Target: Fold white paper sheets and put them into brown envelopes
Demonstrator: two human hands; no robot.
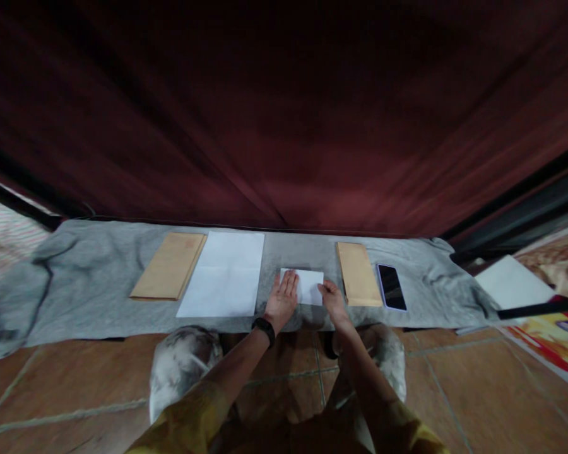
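A small folded sheet of white paper (308, 287) lies on the grey cloth between my hands. Flat on its left part rests my left hand (283, 297), fingers stretched out and a black band on the wrist. My right hand (332, 296) pinches the paper's right edge between thumb and fingers. Left of my hands is a stack of larger white sheets (224, 274). On the right, close to my right hand, lies a brown envelope (358, 274).
A wider stack of brown envelopes (168, 268) lies at the left, beside the white sheets. A phone (392, 287) with a dark screen sits right of the single envelope. The grey cloth (99, 265) covers a narrow bench, with a dark red curtain (284, 157) behind it.
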